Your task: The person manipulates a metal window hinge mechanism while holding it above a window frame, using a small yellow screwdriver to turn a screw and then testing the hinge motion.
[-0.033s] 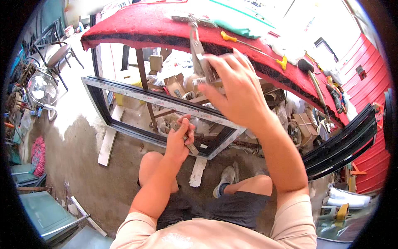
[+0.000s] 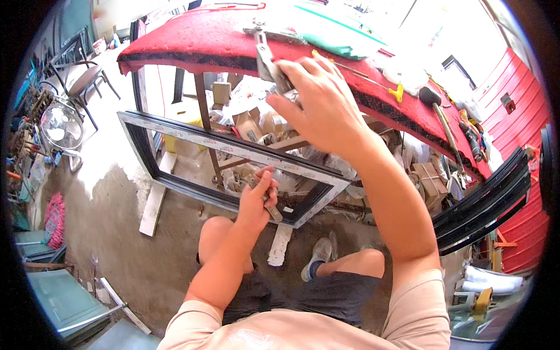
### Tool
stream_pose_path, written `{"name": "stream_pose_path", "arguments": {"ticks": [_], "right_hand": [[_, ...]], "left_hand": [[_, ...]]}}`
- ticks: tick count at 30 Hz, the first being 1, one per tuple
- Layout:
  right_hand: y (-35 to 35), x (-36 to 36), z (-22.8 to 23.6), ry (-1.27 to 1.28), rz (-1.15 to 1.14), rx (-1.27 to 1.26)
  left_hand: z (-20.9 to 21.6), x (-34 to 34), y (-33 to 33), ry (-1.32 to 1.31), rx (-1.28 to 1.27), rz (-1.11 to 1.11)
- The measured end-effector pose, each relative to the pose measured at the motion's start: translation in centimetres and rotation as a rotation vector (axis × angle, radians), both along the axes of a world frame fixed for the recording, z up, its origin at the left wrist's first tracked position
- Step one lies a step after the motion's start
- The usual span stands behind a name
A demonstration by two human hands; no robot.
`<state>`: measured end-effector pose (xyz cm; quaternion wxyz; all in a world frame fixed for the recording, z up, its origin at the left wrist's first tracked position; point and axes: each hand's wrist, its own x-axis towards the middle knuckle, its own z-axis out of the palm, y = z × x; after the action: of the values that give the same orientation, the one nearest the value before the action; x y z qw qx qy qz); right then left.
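**A small shift up and to the left**

The red-covered surface [image 2: 192, 38] stretched beyond both hands. Nearer, the black-and-silver frame [image 2: 192, 139] leaned on edge, its lower side on two pale strips [image 2: 153, 209] and its right end in front of the left hand.

The right hand [image 2: 322, 105], fingers spread, had just moved up and left over the surface's edge, now covering most of a yellow-handled screwdriver [image 2: 315, 53]. A grey metal tool [image 2: 263, 55] just left of its fingers had shifted with it, so it was probably held, though the grip could not be told.

The left hand [image 2: 257, 198] grasped a small flat metal piece [image 2: 273, 214] at the frame's lower rail, hardly changed: the work there stood paused while the right hand's tool drew farther off.
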<state>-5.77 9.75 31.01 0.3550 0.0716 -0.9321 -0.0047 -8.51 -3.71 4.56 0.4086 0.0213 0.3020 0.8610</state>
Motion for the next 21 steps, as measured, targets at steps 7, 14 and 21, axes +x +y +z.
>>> {"name": "stream_pose_path", "arguments": {"ticks": [7,14,21], "right_hand": [[0.6,-12.9,0.4,-0.097,-0.108,0.048],[1.3,-17.5,-0.9,-0.082,-0.245,-0.059],[-0.6,-11.9,-1.7,0.447,-0.022,-0.061]], "left_hand": [[-1.5,1.1,0.7,0.005,-0.037,-0.088],[-1.9,1.0,1.4,0.005,-0.035,-0.126],[-0.3,-1.1,0.6,-0.079,-0.035,-0.077]]}}
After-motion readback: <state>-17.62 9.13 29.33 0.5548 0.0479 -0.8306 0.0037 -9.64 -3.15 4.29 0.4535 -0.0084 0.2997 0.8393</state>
